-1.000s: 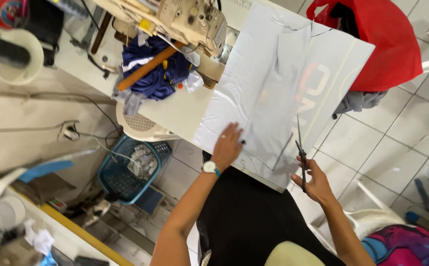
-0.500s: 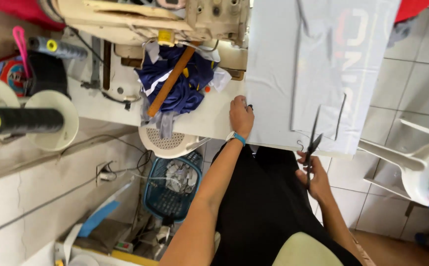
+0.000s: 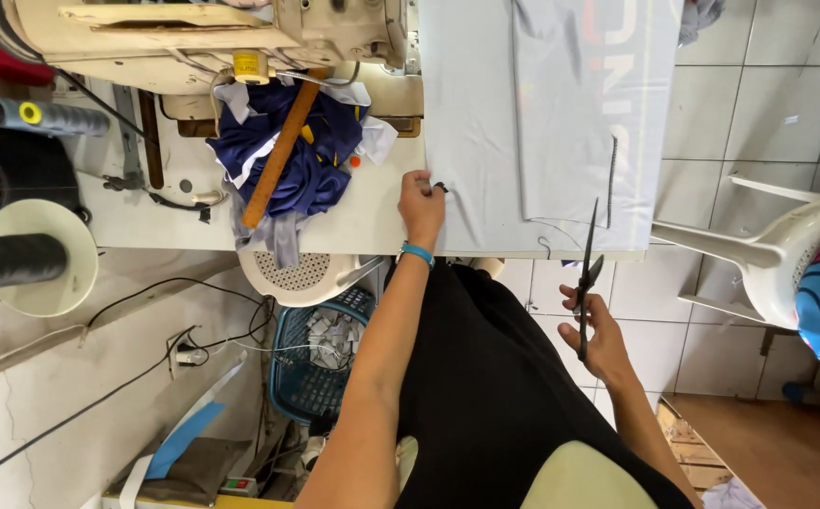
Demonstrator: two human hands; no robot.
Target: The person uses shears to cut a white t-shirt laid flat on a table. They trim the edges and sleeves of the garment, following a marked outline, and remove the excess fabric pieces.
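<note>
A light grey-blue piece of fabric (image 3: pixel 523 141) lies spread over the white sewing table (image 3: pixel 353 221), a folded layer on top. My left hand (image 3: pixel 422 203), with a blue wristband, rests flat on the fabric's left edge, fingers slightly curled. My right hand (image 3: pixel 597 332) hangs below the table's front edge and grips a pair of dark scissors (image 3: pixel 586 269), blades pointing up toward the fabric's hem. A loose thread dangles from the hem near the scissor tips.
A cream sewing machine (image 3: pixel 231 33) stands at the back left, with a heap of navy and white cloth (image 3: pixel 302 160) and a wooden ruler (image 3: pixel 278 155) beside it. Thread cones (image 3: pixel 24 259) sit at left. A blue basket (image 3: pixel 320 353) stands under the table; a white plastic chair (image 3: pixel 778 254) at right.
The view has swung and straightened over the table. My left hand slid to the fabric's left edge. My right hand with the scissors stays below the hem.
</note>
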